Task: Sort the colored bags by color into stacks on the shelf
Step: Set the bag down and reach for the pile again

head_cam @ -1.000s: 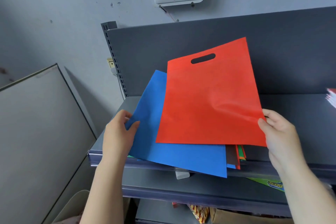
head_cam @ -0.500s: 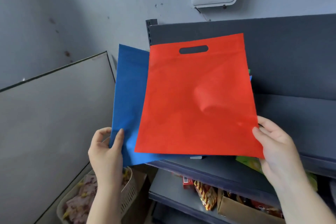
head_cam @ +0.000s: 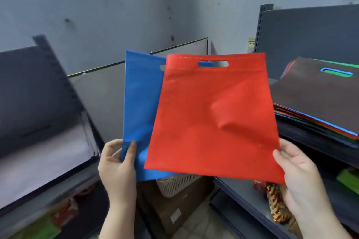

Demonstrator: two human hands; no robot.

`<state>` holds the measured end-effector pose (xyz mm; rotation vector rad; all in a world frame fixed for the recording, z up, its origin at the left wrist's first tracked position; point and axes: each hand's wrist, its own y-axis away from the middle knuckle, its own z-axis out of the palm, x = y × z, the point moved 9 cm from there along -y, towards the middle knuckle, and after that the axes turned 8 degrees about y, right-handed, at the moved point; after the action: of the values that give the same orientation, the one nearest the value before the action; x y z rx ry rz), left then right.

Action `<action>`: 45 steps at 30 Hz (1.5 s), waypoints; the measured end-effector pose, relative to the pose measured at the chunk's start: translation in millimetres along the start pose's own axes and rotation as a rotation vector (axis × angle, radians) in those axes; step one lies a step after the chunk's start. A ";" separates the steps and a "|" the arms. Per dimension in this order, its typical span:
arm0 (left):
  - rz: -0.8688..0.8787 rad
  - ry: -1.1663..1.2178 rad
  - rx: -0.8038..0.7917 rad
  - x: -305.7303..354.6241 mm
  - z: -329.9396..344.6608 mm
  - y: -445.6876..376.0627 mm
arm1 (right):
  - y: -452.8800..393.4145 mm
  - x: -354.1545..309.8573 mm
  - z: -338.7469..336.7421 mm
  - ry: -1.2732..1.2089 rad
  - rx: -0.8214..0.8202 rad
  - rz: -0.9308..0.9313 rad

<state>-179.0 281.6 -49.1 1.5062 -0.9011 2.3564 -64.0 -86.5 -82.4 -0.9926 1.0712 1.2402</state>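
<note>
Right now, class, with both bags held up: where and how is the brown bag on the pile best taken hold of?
Grip the brown bag at its handle slot, reaching from above: it lies flat atop the pile, and the slot gives fingers a way under.

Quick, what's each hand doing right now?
Left hand: pinches the lower left corner of the blue bag.
Right hand: pinches the lower right corner of the red bag.
</note>
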 end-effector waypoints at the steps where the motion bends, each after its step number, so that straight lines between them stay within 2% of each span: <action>1: 0.011 -0.001 0.020 6.5 -15.6 -1.4 | 3.7 3.5 12.3 -0.007 -0.018 0.011; 12: 0.174 -0.130 0.325 91.2 -231.4 -9.6 | 98.4 31.6 194.0 -0.090 -0.349 0.086; 22: 0.352 -0.460 0.629 201.9 -472.1 13.9 | 266.3 72.3 375.0 -0.140 -0.684 0.212; 26: 0.382 -0.454 0.716 234.2 -549.8 35.7 | 339.4 85.8 432.9 -0.163 -0.810 0.234; 32: 0.352 -0.527 0.882 273.2 -639.2 69.9 | 429.6 107.0 495.7 -0.156 -0.967 0.323; 39: 0.378 -0.552 0.995 310.2 -706.7 85.4 | 496.4 110.5 557.6 -0.115 -1.106 0.368; 45: 0.414 -0.495 0.992 327.2 -747.4 70.3 | 546.1 111.6 612.4 -0.110 -1.215 0.361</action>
<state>-924.5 618.2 -9.0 2.5341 -0.0148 2.9946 -558.7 577.1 -56.7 -1.6114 0.3134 2.3022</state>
